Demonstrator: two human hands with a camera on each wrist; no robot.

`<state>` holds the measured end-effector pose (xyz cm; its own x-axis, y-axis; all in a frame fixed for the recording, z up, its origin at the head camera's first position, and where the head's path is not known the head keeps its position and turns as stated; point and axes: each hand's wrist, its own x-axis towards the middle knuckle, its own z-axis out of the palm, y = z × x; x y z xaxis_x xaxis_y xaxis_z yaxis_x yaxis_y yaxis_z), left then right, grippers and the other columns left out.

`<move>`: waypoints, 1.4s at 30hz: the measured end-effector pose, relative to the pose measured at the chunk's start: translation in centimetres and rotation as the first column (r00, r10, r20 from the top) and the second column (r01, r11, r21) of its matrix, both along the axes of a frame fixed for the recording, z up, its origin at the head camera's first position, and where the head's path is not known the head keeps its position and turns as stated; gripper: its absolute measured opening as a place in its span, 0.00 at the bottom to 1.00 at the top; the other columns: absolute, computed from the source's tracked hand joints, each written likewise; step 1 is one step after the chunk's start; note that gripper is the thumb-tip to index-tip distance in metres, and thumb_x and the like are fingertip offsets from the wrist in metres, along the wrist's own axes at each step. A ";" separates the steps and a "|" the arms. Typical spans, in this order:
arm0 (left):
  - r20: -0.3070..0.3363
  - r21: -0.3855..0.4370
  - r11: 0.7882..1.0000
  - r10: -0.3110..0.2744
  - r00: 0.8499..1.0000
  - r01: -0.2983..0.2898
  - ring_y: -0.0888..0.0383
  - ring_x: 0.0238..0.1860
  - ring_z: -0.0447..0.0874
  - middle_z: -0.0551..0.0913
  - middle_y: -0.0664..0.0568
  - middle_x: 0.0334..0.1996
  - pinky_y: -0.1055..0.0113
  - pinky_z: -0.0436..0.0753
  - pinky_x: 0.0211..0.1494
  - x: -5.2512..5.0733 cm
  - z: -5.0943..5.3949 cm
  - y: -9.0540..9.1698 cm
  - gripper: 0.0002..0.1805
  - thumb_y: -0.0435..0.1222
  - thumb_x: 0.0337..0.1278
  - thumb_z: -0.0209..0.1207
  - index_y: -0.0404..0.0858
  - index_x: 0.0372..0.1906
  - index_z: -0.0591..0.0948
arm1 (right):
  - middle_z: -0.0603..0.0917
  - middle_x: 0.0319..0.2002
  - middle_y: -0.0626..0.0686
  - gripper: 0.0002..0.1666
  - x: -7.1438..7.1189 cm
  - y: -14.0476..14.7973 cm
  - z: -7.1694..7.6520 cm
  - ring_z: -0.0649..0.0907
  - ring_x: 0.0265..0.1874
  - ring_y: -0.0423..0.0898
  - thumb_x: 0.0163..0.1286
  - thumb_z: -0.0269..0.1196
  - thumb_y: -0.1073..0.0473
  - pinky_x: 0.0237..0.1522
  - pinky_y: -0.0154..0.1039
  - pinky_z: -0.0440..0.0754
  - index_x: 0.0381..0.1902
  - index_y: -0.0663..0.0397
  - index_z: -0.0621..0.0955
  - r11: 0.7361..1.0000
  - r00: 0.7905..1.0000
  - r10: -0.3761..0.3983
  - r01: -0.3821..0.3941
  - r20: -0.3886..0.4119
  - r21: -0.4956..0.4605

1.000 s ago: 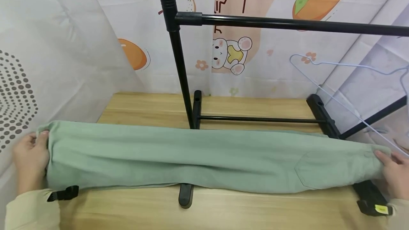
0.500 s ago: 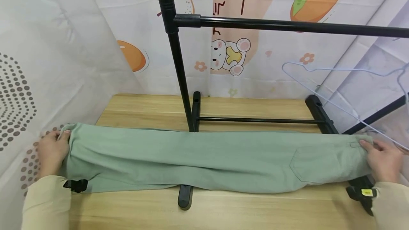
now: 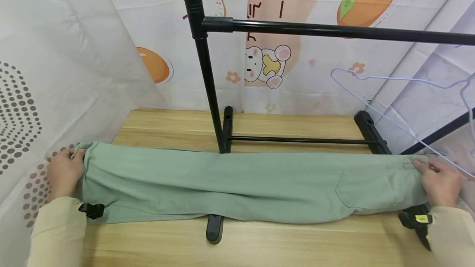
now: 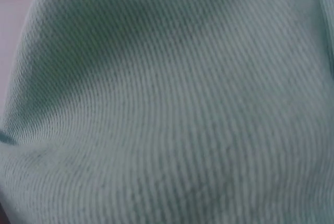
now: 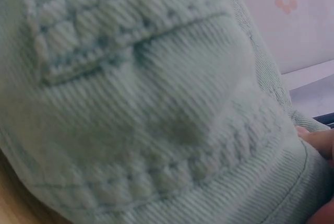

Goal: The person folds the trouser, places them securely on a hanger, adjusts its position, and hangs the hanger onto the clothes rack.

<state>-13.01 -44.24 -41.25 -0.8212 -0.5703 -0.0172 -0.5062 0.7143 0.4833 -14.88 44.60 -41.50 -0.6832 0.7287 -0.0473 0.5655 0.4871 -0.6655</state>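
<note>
Pale-green twill trousers [image 3: 241, 184], one pair: stretched across the light wood-grain bench [image 3: 259, 242]; your left hand [image 3: 64, 174] grips the hem end, your right hand [image 3: 441, 182] the waistband. Apparently done: lengthwise fold. Apparently outstanding: creases. Container: stitched patch pocket [image 3: 365, 188], contents hidden.

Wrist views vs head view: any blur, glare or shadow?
Head: fairly crisp, a thin highlight along the black rail, faint shadows on the wooden surface near both ends of the green trousers; left wrist: dim, soft close-up of cloth, ridges still readable; right wrist: stitching soft, flower print blurred.
</note>
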 end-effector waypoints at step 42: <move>0.233 0.018 0.999 -0.035 0.972 0.031 0.27 0.53 0.70 0.65 0.20 0.61 0.40 0.73 0.49 -4.0 -3.0 0.1 0.31 0.44 0.74 0.38 0.19 0.62 0.65 | 0.67 0.63 0.74 0.33 -1.8 0.0 -0.9 0.66 0.62 0.72 0.75 0.47 0.49 0.62 0.61 0.63 0.65 0.71 0.67 0.955 0.963 0.241 -0.258 0.124 0.146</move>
